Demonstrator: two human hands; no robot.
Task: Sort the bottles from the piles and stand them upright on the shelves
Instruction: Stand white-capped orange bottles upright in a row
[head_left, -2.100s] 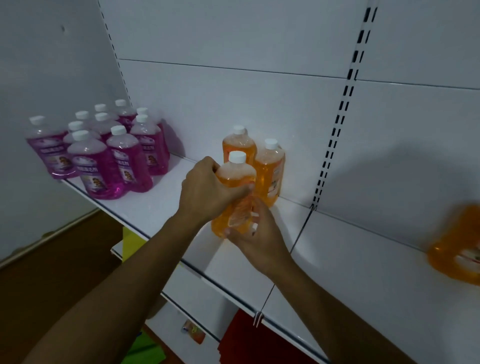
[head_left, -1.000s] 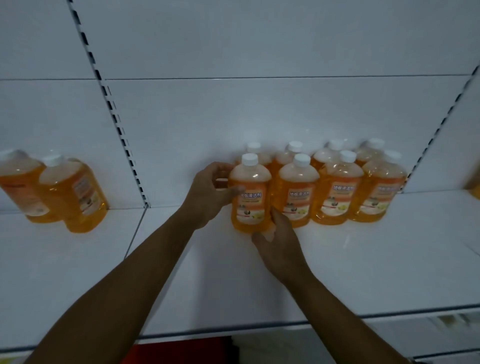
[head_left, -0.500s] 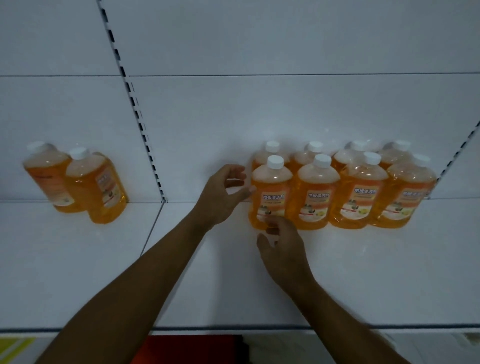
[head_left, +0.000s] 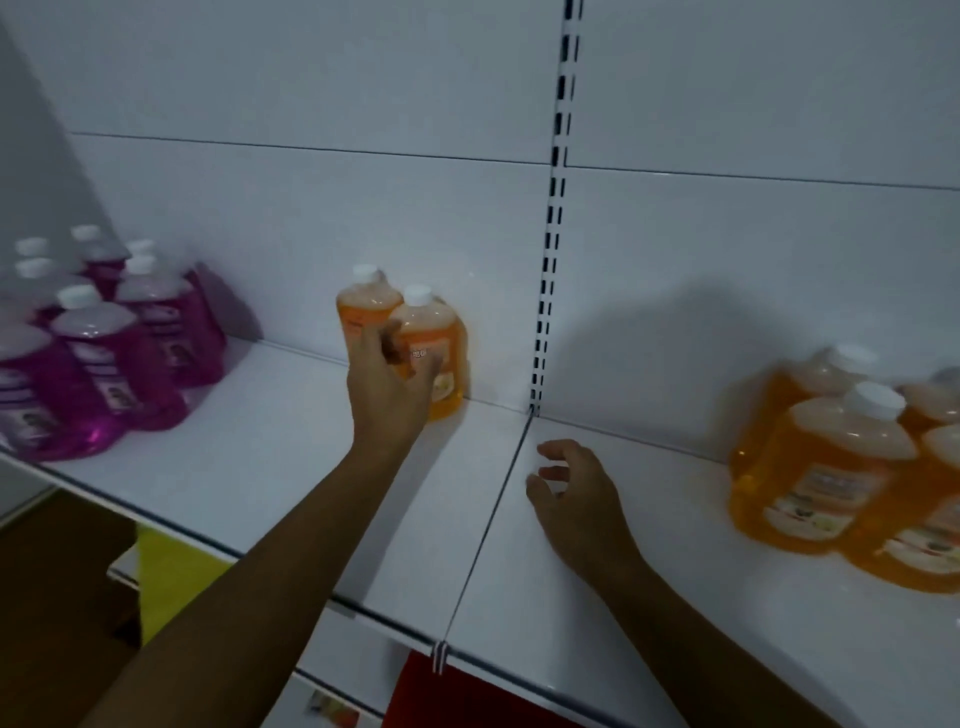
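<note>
White shelf (head_left: 260, 457), slotted upright (head_left: 551, 249), purple bottles (head_left: 104, 353)

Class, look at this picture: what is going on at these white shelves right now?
A person is sorting bottles on a white metal shelf. The left hand reaches to a pair of upright orange bottles with white caps by the back wall; whether it grips one cannot be told. The right hand hovers open above the shelf, holding nothing. A group of purple bottles stands at the far left, and a larger group of orange bottles stands upright at the right.
</note>
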